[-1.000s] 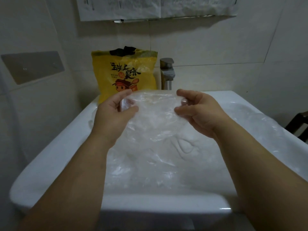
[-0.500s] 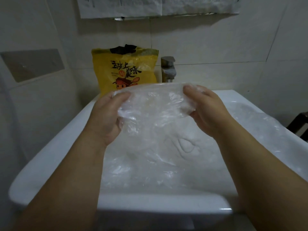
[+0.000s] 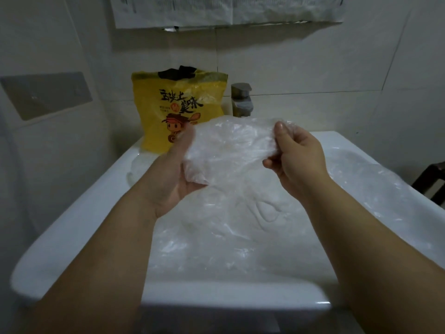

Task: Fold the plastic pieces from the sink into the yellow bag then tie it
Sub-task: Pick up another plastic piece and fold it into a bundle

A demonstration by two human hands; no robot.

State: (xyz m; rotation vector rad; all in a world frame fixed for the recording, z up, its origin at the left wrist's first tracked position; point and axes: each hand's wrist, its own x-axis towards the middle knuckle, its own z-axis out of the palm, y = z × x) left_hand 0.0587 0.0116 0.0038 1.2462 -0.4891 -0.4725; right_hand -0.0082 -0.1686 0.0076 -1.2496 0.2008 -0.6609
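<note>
One yellow bag (image 3: 179,109) is seen upright at the back left corner of the sink (image 3: 72,225), printed with bold black Chinese characters over a cartoon figure. One clear plastic piece (image 3: 231,145) is held above the basin, stretched left to right, its left end gripped by the left hand (image 3: 173,174) and its right edge pinched by the right hand (image 3: 296,157). More crumpled plastic (image 3: 228,232) is left in the basin, its pieces not countable.
</note>
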